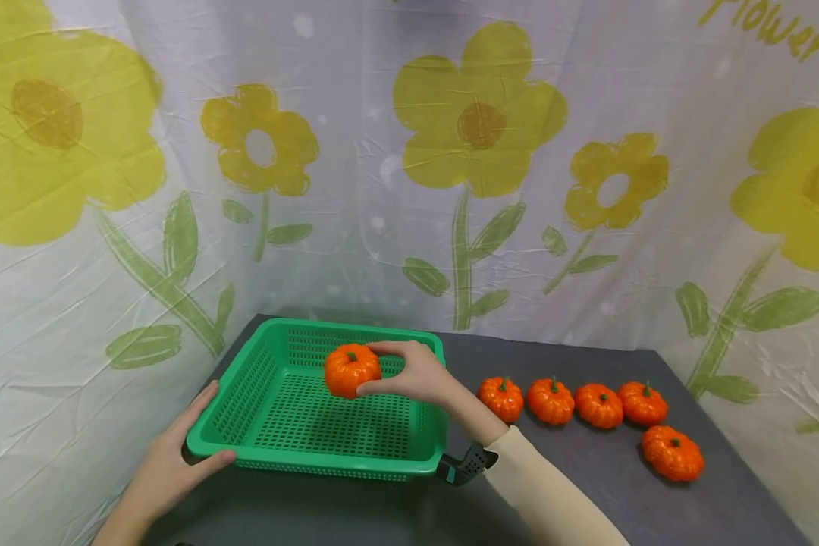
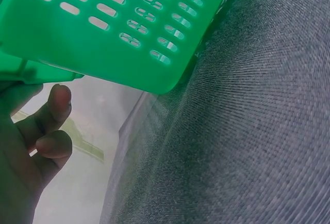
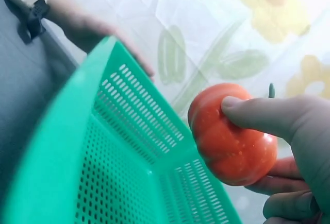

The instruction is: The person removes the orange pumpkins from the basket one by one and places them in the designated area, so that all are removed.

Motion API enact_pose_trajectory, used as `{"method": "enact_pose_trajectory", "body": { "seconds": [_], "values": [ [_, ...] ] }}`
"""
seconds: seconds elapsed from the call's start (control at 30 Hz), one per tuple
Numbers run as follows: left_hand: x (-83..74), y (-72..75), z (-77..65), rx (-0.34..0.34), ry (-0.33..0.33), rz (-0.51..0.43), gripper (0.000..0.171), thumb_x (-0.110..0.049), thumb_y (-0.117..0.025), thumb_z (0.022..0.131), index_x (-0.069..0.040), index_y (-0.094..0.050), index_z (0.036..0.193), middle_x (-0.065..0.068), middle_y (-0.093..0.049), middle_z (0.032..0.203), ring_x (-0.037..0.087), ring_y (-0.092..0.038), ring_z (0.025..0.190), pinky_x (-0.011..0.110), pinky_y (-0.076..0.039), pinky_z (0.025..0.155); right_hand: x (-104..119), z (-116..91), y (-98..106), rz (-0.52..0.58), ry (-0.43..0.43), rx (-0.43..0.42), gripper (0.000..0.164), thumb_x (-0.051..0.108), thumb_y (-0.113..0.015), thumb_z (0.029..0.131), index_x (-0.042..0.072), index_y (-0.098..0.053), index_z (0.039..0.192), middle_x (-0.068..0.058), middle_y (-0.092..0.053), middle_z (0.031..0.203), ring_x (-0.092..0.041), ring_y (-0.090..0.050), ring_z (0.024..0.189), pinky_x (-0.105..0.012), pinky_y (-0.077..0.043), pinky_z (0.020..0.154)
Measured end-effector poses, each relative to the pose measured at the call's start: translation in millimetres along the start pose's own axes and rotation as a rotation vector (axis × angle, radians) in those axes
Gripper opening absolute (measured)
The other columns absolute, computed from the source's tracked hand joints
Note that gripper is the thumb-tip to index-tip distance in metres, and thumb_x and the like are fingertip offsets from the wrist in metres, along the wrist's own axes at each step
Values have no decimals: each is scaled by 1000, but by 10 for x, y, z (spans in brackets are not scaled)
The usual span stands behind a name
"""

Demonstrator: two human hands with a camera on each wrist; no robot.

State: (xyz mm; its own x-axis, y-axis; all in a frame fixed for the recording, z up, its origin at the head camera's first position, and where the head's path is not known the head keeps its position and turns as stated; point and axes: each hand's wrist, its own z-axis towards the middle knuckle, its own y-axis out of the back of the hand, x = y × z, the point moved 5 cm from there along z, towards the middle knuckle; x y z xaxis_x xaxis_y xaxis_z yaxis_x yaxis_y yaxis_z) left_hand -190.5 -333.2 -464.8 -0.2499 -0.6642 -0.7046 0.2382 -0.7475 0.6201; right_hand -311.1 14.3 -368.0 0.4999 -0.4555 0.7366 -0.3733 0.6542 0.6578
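My right hand (image 1: 412,373) pinches a small orange pumpkin (image 1: 348,371) between thumb and fingers, above the inside of a green plastic basket (image 1: 327,462). In the right wrist view, the thumb presses on the ribbed side of the pumpkin (image 3: 232,144), and its short green stem shows. At the basket's near left corner, my left hand (image 1: 167,459) holds the rim, thumb along the front and fingers along the left side. The left wrist view shows some of its fingers (image 2: 54,144) bent below the rim, beside the slotted wall (image 2: 103,33).
Several more orange pumpkins (image 1: 553,402) stand on the dark grey table (image 1: 546,470) right of the basket, one (image 1: 672,453) nearer the front. A white curtain (image 1: 355,250) with painted yellow flowers hangs behind and at both sides.
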Motion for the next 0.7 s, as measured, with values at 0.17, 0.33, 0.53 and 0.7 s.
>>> {"method": "enact_pose_trajectory", "body": {
  "seconds": [0.17,0.33,0.53,0.7],
  "values": [
    [11,-4,4,-4,6,17,103,-30,-85,90,-42,-20,170,-34,-19,167,-27,-15,131,79,-36,101,-53,-238,118,17,-24,-61,72,39,-89,86,16,-64,149,-6,-66,146,-24,-65,67,-34,-57,68],
    [20,-9,3,-2,13,14,103,-30,-85,90,-41,-20,170,-35,-19,166,-27,-15,131,79,-36,101,-168,-461,246,40,-56,-146,72,39,-91,84,18,-65,148,0,-79,106,-12,-44,41,-27,-47,49],
    [14,-9,1,1,22,14,103,-30,-85,91,-41,-20,170,-35,-19,165,-27,-15,131,79,-36,101,-305,-760,437,59,-117,-229,74,39,-90,84,20,-63,150,7,-61,61,-11,-36,39,-27,-38,44],
    [20,-14,1,6,23,15,102,-30,-84,91,-39,-20,170,-35,-18,166,-26,-16,132,79,-36,100,-446,-1020,583,-24,-144,-330,73,41,-92,82,25,-65,147,-9,-77,91,-21,-60,58,-36,-55,60]
  ]
}}
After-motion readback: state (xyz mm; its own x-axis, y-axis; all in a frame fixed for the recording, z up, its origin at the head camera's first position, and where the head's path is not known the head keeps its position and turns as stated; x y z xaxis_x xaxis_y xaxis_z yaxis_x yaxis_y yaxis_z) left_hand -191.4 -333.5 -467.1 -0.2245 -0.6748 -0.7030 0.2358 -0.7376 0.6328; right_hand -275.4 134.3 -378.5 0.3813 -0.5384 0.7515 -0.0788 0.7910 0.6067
